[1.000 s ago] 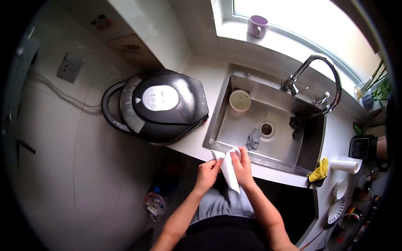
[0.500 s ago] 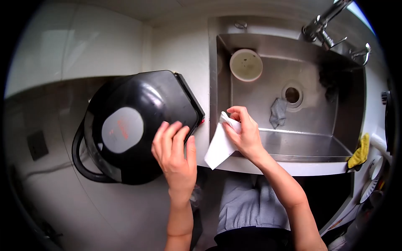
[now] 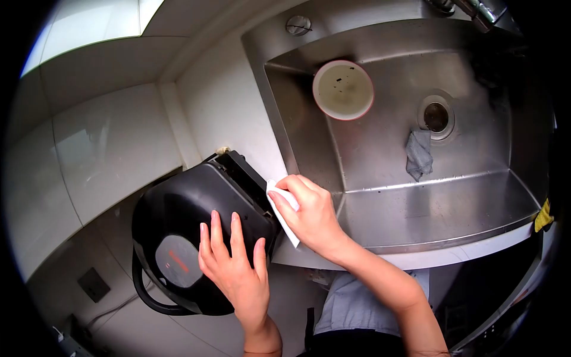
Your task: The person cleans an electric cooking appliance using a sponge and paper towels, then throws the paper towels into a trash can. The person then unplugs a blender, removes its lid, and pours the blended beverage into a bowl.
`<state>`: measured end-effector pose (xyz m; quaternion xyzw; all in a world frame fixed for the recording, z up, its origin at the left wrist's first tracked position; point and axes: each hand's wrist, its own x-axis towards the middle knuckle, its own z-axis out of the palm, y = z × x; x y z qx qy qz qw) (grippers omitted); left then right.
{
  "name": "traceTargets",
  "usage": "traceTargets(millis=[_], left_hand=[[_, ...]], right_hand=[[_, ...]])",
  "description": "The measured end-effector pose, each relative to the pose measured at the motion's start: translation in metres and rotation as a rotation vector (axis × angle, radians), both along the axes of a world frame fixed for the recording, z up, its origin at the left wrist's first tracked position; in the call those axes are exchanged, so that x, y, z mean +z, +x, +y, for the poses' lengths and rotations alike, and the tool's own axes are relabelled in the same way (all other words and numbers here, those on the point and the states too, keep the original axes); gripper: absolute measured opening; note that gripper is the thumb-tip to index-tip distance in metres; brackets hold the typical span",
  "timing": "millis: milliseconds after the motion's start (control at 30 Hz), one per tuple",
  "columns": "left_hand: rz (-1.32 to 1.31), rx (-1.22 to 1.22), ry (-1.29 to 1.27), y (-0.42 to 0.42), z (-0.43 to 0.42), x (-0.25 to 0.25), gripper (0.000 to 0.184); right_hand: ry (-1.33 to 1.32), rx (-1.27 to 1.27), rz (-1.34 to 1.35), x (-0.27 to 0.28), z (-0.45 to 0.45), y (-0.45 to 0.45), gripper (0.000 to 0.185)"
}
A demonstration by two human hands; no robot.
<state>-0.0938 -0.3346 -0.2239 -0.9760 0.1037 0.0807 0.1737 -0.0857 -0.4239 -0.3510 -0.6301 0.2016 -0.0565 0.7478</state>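
Observation:
A black electric cooking appliance (image 3: 178, 196) with a smooth lid, a grey oval label and a curved handle stands left of the sink. My left hand (image 3: 239, 271) lies over its lid with the fingers spread; it grips nothing. In my right hand (image 3: 312, 214) is a folded white paper towel (image 3: 288, 221), pinched between thumb and fingers. The towel is at the appliance's hinge-side edge, close against it. My fingers cover part of the towel, so I cannot tell how firmly it presses there.
A steel sink (image 3: 392, 220) takes up the right side. Inside are a bowl (image 3: 344, 90) of cloudy water with dark bits and a grey cloth (image 3: 419, 156) beside the drain (image 3: 436, 118). A yellow cloth (image 3: 543, 216) hangs at the right edge, and a wall socket (image 3: 93, 285) is lower left.
My right hand has brought the paper towel left to the appliance's edge. My left hand has come down onto the lid. The view has shifted and turned toward the appliance.

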Motion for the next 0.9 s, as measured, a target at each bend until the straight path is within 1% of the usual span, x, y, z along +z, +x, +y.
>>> traceTargets(millis=[33, 100, 133, 200, 233, 300, 333, 367, 433, 467, 500, 600, 633, 700, 767, 833, 900], left_hand=[[0.011, -0.005, 0.016, 0.002, 0.001, 0.000, 0.051], [0.000, -0.091, 0.085, 0.004, 0.005, -0.008, 0.054], [-0.002, -0.102, 0.097, 0.005, 0.007, -0.010, 0.053], [0.000, -0.117, 0.115, 0.006, 0.009, -0.011, 0.053], [0.000, -0.115, 0.118, 0.007, 0.009, -0.012, 0.053], [-0.005, -0.129, 0.124, 0.007, 0.008, -0.014, 0.052], [0.001, -0.120, 0.119, 0.008, 0.007, -0.013, 0.051], [0.007, -0.113, 0.115, 0.008, 0.008, -0.013, 0.051], [0.023, -0.092, 0.121, 0.008, 0.007, -0.012, 0.051], [0.042, -0.077, 0.104, 0.008, 0.006, -0.010, 0.051], [0.040, -0.078, 0.107, 0.009, 0.007, -0.010, 0.051], [0.039, -0.082, 0.101, 0.008, 0.007, -0.011, 0.052], [0.043, -0.079, 0.102, 0.008, 0.007, -0.010, 0.052], [0.043, -0.077, 0.115, 0.009, 0.006, -0.011, 0.051], [0.039, -0.073, 0.114, 0.008, 0.006, -0.011, 0.050], [0.037, -0.066, 0.114, 0.009, 0.006, -0.012, 0.049], [0.030, -0.078, 0.108, 0.009, 0.005, -0.012, 0.047]], right_hand=[[0.179, 0.042, 0.021, -0.001, 0.000, 0.001, 0.015], [0.372, 0.241, 0.100, 0.002, -0.007, 0.000, 0.023], [0.383, 0.233, 0.101, -0.003, -0.008, -0.004, 0.023], [0.290, 0.356, -0.136, -0.011, -0.013, -0.013, 0.035], [0.294, 0.357, -0.137, -0.007, -0.013, -0.015, 0.035], [0.109, 0.419, -0.157, 0.005, -0.017, -0.019, 0.043], [-0.009, 0.413, -0.211, 0.005, -0.015, -0.019, 0.044], [0.001, 0.419, -0.215, 0.004, -0.014, -0.018, 0.044], [0.073, 0.444, -0.154, 0.000, -0.014, -0.015, 0.036], [0.104, 0.420, -0.150, -0.002, -0.015, -0.013, 0.031], [0.107, 0.418, -0.152, -0.002, -0.013, -0.010, 0.031], [0.109, 0.221, -0.104, 0.001, -0.005, -0.001, 0.029], [0.112, 0.224, -0.101, 0.004, -0.005, 0.003, 0.029], [0.372, 0.249, -0.016, 0.012, -0.008, 0.012, 0.030], [0.339, 0.228, -0.046, 0.011, -0.006, 0.015, 0.031], [0.254, 0.097, -0.025, 0.010, -0.005, 0.019, 0.030], [0.274, 0.102, -0.020, 0.011, -0.005, 0.020, 0.032]])
